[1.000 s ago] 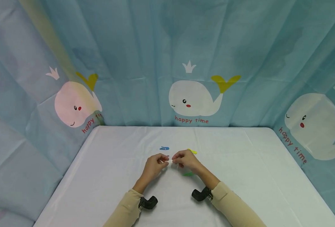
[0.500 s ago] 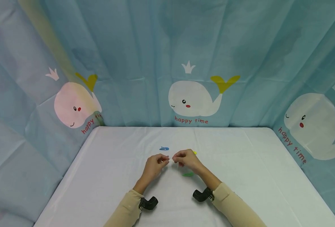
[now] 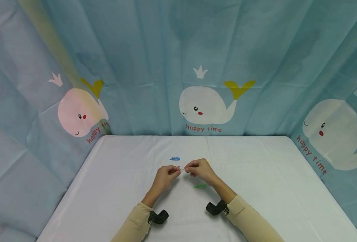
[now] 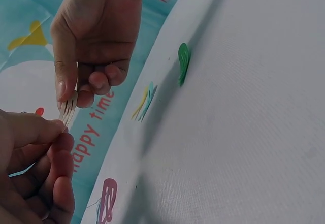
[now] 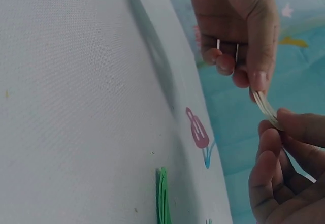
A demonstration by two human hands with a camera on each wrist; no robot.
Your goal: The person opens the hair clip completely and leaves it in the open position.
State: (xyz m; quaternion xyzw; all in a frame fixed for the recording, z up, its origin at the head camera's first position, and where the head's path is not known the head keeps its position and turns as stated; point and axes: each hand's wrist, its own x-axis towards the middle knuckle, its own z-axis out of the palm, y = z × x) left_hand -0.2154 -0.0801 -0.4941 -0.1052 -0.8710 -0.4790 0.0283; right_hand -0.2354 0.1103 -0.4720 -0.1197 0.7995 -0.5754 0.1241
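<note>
A small cream clip (image 4: 69, 107), slim and slotted, is held in the air between a person's two hands, above the table. For a piece this thin, a good hold would likely be light and level: one hand keeping its end still as an anchor, the other applying slow, even pressure, with the fingertips out of the slots so that nothing catches. Too hard a squeeze could make it twist or spring away.

The clip spans the narrow gap between the grips. The left hand (image 3: 163, 176) pinches one end with its thumb and fingertips; the right hand (image 3: 200, 168) pinches the other in the same way. Only the slotted middle shows between them; the very ends are covered.

Outward from the grip, other clips lie on the table. A mauve clip (image 5: 201, 140) is just beyond the hands, and a blue clip (image 3: 175, 158) is farther out, slightly to the left. A yellow clip (image 3: 208, 162) is mostly hidden behind the right hand. A green clip (image 3: 200, 186) is on the near side, beside the right wrist. The white table (image 3: 257, 174) spreads all round, and past its far edge hangs a blue whale-print curtain (image 3: 148, 67).
</note>
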